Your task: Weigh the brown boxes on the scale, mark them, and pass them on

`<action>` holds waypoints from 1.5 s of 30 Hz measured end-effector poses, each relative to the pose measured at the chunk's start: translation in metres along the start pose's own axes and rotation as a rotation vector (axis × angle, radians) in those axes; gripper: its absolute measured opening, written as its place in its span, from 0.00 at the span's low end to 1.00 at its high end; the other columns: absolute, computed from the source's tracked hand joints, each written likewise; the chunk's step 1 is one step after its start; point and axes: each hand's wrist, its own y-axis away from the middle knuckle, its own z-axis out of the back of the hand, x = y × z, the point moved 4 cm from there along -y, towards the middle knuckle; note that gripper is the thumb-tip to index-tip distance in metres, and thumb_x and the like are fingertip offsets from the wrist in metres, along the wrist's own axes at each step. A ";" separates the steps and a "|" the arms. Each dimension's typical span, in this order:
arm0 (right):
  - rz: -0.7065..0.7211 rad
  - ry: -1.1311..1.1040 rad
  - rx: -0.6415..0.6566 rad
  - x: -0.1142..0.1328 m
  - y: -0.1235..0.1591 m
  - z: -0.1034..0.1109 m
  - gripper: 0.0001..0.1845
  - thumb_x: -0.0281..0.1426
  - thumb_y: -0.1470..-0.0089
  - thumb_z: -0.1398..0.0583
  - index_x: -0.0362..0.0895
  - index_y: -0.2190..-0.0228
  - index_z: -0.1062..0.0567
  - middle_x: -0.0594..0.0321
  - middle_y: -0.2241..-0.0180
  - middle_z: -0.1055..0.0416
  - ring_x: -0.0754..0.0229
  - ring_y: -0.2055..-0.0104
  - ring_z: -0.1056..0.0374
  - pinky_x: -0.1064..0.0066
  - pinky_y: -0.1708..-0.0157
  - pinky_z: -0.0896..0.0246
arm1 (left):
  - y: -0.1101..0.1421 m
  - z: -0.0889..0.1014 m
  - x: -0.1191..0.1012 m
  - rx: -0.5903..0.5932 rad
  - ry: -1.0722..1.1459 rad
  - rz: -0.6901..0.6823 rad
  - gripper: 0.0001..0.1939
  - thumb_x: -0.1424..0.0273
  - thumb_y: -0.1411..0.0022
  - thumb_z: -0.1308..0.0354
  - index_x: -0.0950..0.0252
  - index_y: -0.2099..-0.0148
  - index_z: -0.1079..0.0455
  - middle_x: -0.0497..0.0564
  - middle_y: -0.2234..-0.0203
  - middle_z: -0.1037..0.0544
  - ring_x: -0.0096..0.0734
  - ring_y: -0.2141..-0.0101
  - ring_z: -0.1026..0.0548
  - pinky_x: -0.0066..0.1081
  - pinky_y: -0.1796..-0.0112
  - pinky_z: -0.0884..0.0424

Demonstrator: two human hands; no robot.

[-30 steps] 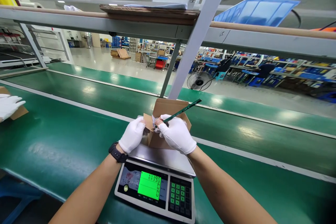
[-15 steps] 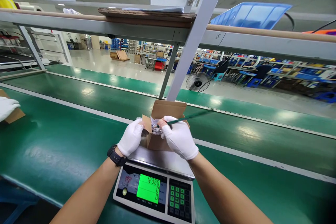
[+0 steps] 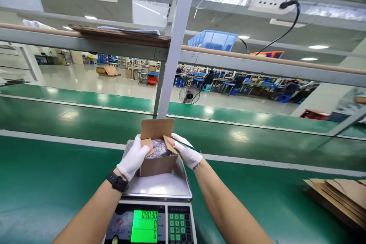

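A small brown cardboard box [image 3: 158, 167] stands on the metal pan of a digital scale [image 3: 160, 190], its lid raised at the back. Clear, crinkled plastic wrapping [image 3: 159, 149] fills the inside. My left hand [image 3: 134, 159], in a white glove, pinches the box's left flap between thumb and fingers. At the right flap is my gloved right hand [image 3: 185, 153], its thumb at the flap and its other fingers partly hidden behind it. A thin green pencil-like stick [image 3: 190, 146] is tucked in that hand, pointing right. The scale's lit display [image 3: 145, 225] reads 0.9030.
Flat cardboard pieces [image 3: 340, 196] lie stacked on the green bench at right. A metal post [image 3: 175, 49] rises behind the box. The shelf above carries a blue bin [image 3: 213, 40] and cardboard sheets [image 3: 120, 36]. A fan [image 3: 189, 94] stands beyond the bench.
My right hand has moved from over the box's opening to its right flap, uncovering the wrapping. The view has turned right, and the display reading has changed.
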 end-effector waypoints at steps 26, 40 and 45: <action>0.298 0.553 0.342 0.053 0.009 0.008 0.15 0.38 0.47 0.35 0.44 0.59 0.26 0.58 0.54 0.27 0.54 0.54 0.30 0.64 0.52 0.37 | 0.017 -0.012 -0.052 0.325 -1.268 -0.604 0.17 0.57 0.31 0.49 0.57 0.45 0.31 0.53 0.43 0.34 0.47 0.47 0.33 0.44 0.49 0.32; 0.297 0.594 0.302 0.052 0.014 0.010 0.13 0.40 0.44 0.38 0.44 0.61 0.28 0.58 0.58 0.27 0.57 0.60 0.32 0.66 0.57 0.37 | 0.024 -0.013 -0.050 0.266 -1.373 -0.625 0.17 0.61 0.28 0.55 0.57 0.41 0.38 0.50 0.44 0.35 0.40 0.47 0.35 0.43 0.47 0.32; 0.267 0.548 0.333 0.051 0.015 0.015 0.14 0.41 0.39 0.43 0.44 0.59 0.28 0.56 0.56 0.28 0.57 0.59 0.32 0.67 0.58 0.36 | 0.032 -0.016 -0.050 0.272 -1.423 -0.612 0.19 0.59 0.33 0.45 0.60 0.43 0.37 0.52 0.41 0.39 0.45 0.46 0.38 0.45 0.46 0.33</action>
